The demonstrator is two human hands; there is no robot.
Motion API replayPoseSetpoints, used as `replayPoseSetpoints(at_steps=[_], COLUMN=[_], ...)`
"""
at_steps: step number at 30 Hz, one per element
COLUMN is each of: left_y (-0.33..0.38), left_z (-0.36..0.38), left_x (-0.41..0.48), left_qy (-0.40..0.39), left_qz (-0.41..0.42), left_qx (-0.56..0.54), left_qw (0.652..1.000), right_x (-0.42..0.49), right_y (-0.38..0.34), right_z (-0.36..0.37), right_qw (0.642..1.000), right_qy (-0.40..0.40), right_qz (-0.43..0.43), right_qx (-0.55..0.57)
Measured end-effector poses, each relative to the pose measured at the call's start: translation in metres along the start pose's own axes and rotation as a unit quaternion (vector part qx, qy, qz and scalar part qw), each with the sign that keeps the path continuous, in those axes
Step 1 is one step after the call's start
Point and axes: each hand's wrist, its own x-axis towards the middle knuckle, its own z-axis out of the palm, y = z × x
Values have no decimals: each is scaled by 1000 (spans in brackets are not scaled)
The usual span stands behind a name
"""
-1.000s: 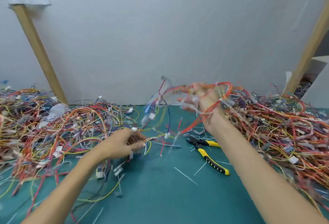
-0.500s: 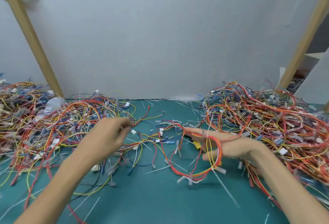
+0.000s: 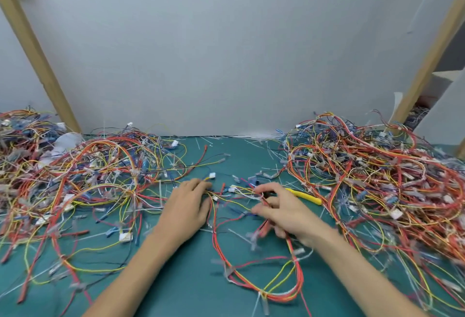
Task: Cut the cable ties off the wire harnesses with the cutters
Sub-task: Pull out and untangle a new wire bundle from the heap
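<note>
The bench (image 3: 191, 279) carries two heaps of wiring: a left pile (image 3: 75, 178) spread loosely from the left edge toward the middle, and a denser right pile (image 3: 377, 178) banked against the right edge.

Between them, near the middle of the bench, both hands work one harness (image 3: 299, 276). Its red and yellow loop trails toward the front edge. The left hand (image 3: 187, 207) lies palm down with its fingertips curled onto the harness's upper wires, gripping them. The right hand (image 3: 284, 212) pinches a strand between thumb and forefinger, its other fingers folded round the red wires below.

The cutters (image 3: 305, 196) are in neither hand. They lie on the bench just behind the right hand, and only a yellow handle shows.

At least one cable tie (image 3: 263, 294) binds the loop at its front end, its white tail sticking out (other knots along the loop are too blurred to call).

Thin white offcuts (image 3: 201, 144) litter the back edge, so plenty of ties have likely been clipped already. My reading is that this harness is being sorted out before cutting. With the right pile so large, most of the job probably remains, though I cannot tell which pile is the finished one.
</note>
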Motion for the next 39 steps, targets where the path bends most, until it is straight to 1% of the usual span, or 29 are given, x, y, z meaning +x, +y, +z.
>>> replayPoseSetpoints(at_steps=[3, 6, 9, 12, 13, 14, 16, 17, 18, 20, 21, 22, 23, 24, 25, 26, 27, 28, 29, 30, 32, 33, 34, 35, 37, 38, 39], left_y=[-19, -29, -35, -42, -45, -48, -49, -48, -46, -37, -30, -22, -14, -5, 5, 12, 18, 19, 17, 13, 7, 5, 4, 4, 6, 7, 8], left_z=[0, -4, -14, -29, -35, -42, -60, -71, -83, -110, -120, -128, -133, -136, -139, -140, -143, -144, -144, -142, -141, -143, -144, -145, -144, -142, -141], left_x=[3, 9, 15, 18, 20, 21, 25, 27, 29, 32, 33, 34, 37, 39, 42, 45, 49, 55, 60, 63, 64, 64, 63, 61, 60, 59, 59], left_qy=[30, 68, 158, 232, 234, 215, 126, 80, 44, -22, -54, -74, -75, -50, 8, 93, 185, 256, 288, 297, 323, 344, 350, 333, 248, 217, 205], left_qz=[-61, -84, -123, -181, -204, -229, -268, -267, -248, -193, -175, -165, -149, -126, -99, -71, -52, -47, -55, -82, -126, -133, -127, -110, -70, -58, -56], left_qx=[-23, -40, -110, -152, -173, -204, -279, -283, -244, -94, -24, 17, 29, 17, -20, -66, -113, -147, -176, -221, -342, -367, -361, -351, -329, -301, -266], left_qw=[997, 993, 973, 944, 935, 927, 913, 918, 937, 977, 983, 983, 985, 991, 995, 991, 975, 954, 940, 925, 874, 854, 855, 869, 908, 927, 940], right_x=[3, -5, -13, -16, -16, -15, -14, -13, -12, -7, -3, 0, 2, 4, 5, 4, 2, 0, 0, -1, -2, -1, -2, -2, -1, -2, -3], right_y=[-23, -57, -78, -85, -84, -82, -78, -75, -74, -70, -68, -67, -66, -66, -66, -67, -67, -68, -67, -66, -64, -64, -64, -65, -65, -66, -66], right_z=[-16, -45, -67, -81, -85, -89, -97, -100, -102, -101, -99, -96, -93, -91, -89, -89, -90, -91, -92, -92, -93, -94, -93, -93, -93, -93, -93], right_qw=[992, 976, 971, 977, 978, 978, 981, 983, 986, 989, 988, 984, 980, 977, 976, 976, 977, 978, 977, 977, 976, 976, 978, 979, 980, 982, 982], right_qy=[110, 172, 185, 148, 138, 137, 129, 119, 109, 91, 82, 72, 62, 51, 39, 25, 8, -10, -27, -40, -51, -51, -52, -54, -51, -57, -75], right_qz=[-63, -124, -154, -154, -153, -155, -144, -128, -108, -65, -48, -38, -36, -38, -44, -53, -62, -72, -77, -77, -86, -100, -115, -132, -157, -159, -159], right_qx=[28, 39, 5, 2, 9, 5, -31, -50, -64, -95, -124, -159, -187, -204, -211, -209, -202, -197, -197, -196, -192, -185, -167, -146, -107, -87, -64])
